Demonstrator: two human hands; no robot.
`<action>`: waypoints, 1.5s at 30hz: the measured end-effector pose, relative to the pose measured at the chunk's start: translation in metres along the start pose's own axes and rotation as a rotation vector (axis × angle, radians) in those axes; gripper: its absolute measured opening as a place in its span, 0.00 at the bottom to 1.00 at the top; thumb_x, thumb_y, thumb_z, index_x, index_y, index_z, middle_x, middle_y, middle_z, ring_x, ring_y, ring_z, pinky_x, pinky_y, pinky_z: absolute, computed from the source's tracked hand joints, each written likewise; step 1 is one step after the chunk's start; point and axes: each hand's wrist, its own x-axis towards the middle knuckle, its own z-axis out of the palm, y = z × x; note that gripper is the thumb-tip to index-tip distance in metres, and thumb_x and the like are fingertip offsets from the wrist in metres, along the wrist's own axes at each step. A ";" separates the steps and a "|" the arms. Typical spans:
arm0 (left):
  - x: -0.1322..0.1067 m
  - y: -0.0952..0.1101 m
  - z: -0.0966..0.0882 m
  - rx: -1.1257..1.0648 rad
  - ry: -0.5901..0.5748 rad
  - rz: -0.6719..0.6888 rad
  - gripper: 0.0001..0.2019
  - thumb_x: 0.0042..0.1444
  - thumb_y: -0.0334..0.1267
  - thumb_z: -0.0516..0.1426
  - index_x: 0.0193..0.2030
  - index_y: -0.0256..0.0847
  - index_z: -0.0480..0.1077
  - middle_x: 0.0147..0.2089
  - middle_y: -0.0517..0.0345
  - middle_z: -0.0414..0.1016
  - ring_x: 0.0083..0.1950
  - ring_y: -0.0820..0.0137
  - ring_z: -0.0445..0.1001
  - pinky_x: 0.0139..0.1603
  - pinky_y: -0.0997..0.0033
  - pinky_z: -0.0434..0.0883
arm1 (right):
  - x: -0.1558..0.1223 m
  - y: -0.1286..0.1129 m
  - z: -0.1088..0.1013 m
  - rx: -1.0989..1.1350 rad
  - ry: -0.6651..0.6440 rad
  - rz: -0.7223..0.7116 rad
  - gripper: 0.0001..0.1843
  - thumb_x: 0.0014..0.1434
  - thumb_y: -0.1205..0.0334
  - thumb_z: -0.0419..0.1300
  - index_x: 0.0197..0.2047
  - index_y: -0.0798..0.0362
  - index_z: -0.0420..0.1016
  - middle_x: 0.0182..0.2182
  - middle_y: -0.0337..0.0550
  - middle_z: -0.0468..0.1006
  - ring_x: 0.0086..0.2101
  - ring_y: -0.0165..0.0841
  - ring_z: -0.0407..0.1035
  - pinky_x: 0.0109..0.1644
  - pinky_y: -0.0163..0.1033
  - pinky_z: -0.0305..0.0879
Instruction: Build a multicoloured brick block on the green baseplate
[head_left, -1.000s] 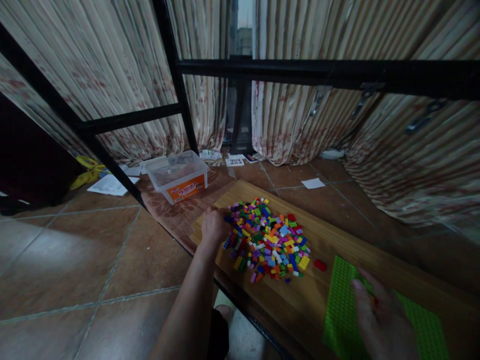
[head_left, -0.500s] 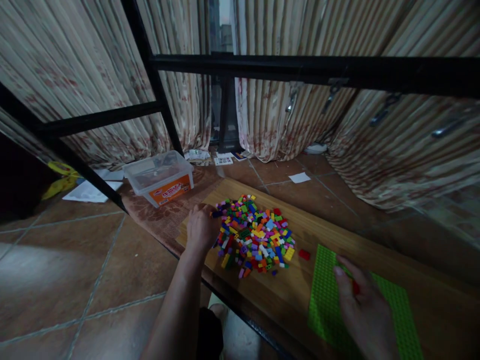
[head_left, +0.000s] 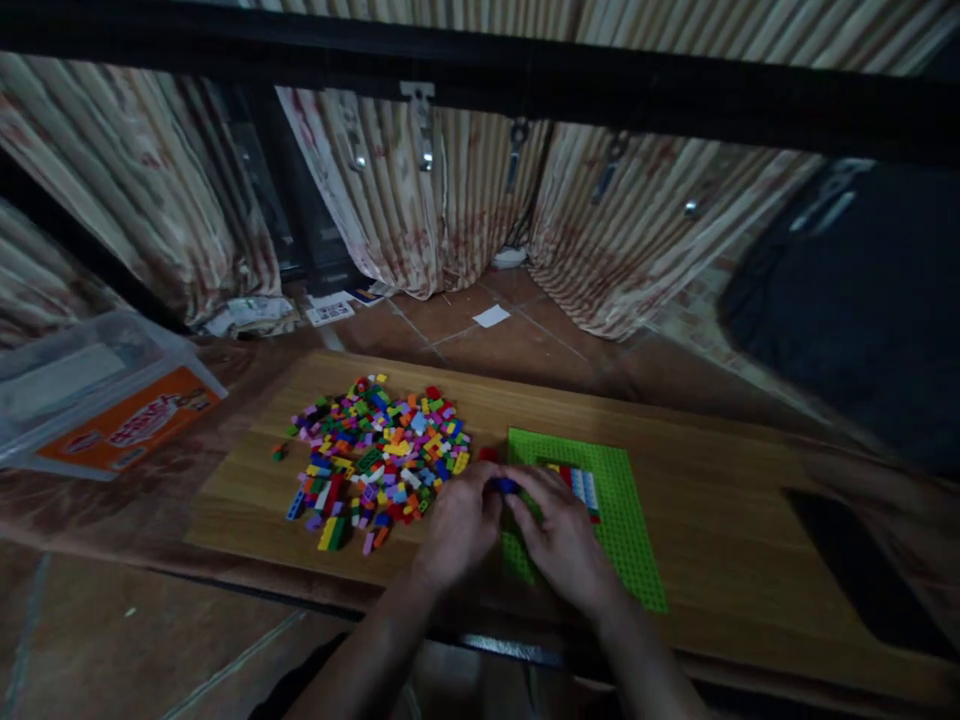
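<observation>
A heap of small coloured bricks (head_left: 379, 455) lies on a wooden board (head_left: 705, 500). Right of the heap sits a green studded baseplate (head_left: 626, 520) with a short row of bricks (head_left: 581, 485) fixed on it. My left hand (head_left: 457, 525) and my right hand (head_left: 562, 535) meet over the baseplate's left edge. Their fingertips are pinched together on a small blue brick (head_left: 506, 486). A red brick (head_left: 487, 454) lies just beyond the fingers.
A clear plastic tub (head_left: 90, 390) with an orange label stands at the left. A black metal bar (head_left: 480, 75) crosses overhead, with striped curtains (head_left: 450, 200) behind. A dark bag (head_left: 855, 300) is at the right and a dark flat thing (head_left: 862, 575) lies on the board's right end.
The view has swung right and down. My left hand left the heap and joined my right hand at the baseplate's left edge, both now pinching a blue brick.
</observation>
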 end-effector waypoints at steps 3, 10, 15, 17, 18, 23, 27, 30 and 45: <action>0.007 0.001 0.008 -0.067 -0.023 -0.002 0.13 0.56 0.28 0.51 0.46 0.41 0.71 0.43 0.55 0.77 0.43 0.69 0.75 0.47 0.69 0.72 | -0.003 0.010 -0.008 0.004 0.004 0.040 0.19 0.63 0.65 0.51 0.55 0.44 0.70 0.48 0.43 0.76 0.49 0.37 0.70 0.55 0.49 0.67; 0.019 0.008 0.035 -0.102 0.040 -0.041 0.17 0.58 0.30 0.52 0.53 0.40 0.68 0.50 0.52 0.76 0.46 0.68 0.76 0.51 0.67 0.73 | -0.005 0.049 -0.034 -0.044 0.174 0.146 0.14 0.61 0.62 0.54 0.47 0.47 0.76 0.43 0.44 0.78 0.47 0.39 0.69 0.53 0.50 0.66; 0.032 0.005 0.046 -0.151 0.048 -0.077 0.16 0.59 0.30 0.51 0.53 0.39 0.68 0.51 0.51 0.76 0.47 0.68 0.76 0.52 0.66 0.73 | -0.002 0.065 -0.043 0.016 0.217 0.261 0.15 0.60 0.61 0.55 0.48 0.48 0.77 0.44 0.46 0.77 0.47 0.39 0.69 0.53 0.49 0.65; 0.036 0.006 0.047 -0.179 0.043 -0.078 0.16 0.58 0.29 0.51 0.52 0.39 0.69 0.51 0.51 0.76 0.49 0.68 0.76 0.52 0.67 0.73 | -0.001 0.068 -0.041 0.059 0.204 0.264 0.15 0.59 0.62 0.56 0.48 0.47 0.77 0.44 0.45 0.76 0.47 0.38 0.69 0.54 0.49 0.64; 0.038 0.006 0.048 -0.184 0.035 -0.080 0.16 0.57 0.28 0.51 0.52 0.39 0.69 0.51 0.51 0.77 0.49 0.68 0.76 0.53 0.67 0.72 | -0.001 0.069 -0.039 0.076 0.194 0.262 0.15 0.58 0.62 0.56 0.47 0.46 0.77 0.44 0.44 0.76 0.47 0.38 0.69 0.54 0.48 0.64; 0.042 0.013 0.047 -0.132 -0.001 -0.087 0.18 0.57 0.28 0.52 0.54 0.39 0.68 0.50 0.52 0.77 0.51 0.67 0.75 0.57 0.65 0.70 | -0.001 0.071 -0.035 0.093 0.154 0.275 0.15 0.57 0.65 0.55 0.46 0.46 0.78 0.42 0.44 0.76 0.47 0.37 0.68 0.55 0.47 0.63; 0.044 0.014 0.049 -0.108 -0.002 -0.081 0.17 0.58 0.29 0.52 0.54 0.39 0.69 0.50 0.53 0.78 0.51 0.67 0.75 0.57 0.65 0.69 | -0.001 0.073 -0.037 0.075 0.147 0.279 0.15 0.57 0.65 0.55 0.45 0.46 0.78 0.42 0.43 0.76 0.47 0.37 0.67 0.55 0.47 0.62; 0.045 0.013 0.052 -0.130 -0.008 -0.061 0.17 0.57 0.28 0.52 0.53 0.39 0.69 0.49 0.53 0.78 0.51 0.68 0.75 0.57 0.65 0.70 | -0.002 0.074 -0.039 0.064 0.136 0.275 0.16 0.56 0.66 0.55 0.45 0.46 0.78 0.42 0.43 0.77 0.47 0.37 0.68 0.55 0.46 0.62; 0.047 0.011 0.057 -0.175 -0.042 -0.053 0.17 0.58 0.30 0.50 0.54 0.39 0.70 0.51 0.53 0.77 0.35 0.73 0.77 0.46 0.69 0.75 | 0.002 0.077 -0.040 0.132 0.192 0.311 0.12 0.59 0.55 0.56 0.39 0.48 0.80 0.39 0.44 0.80 0.42 0.38 0.71 0.49 0.45 0.65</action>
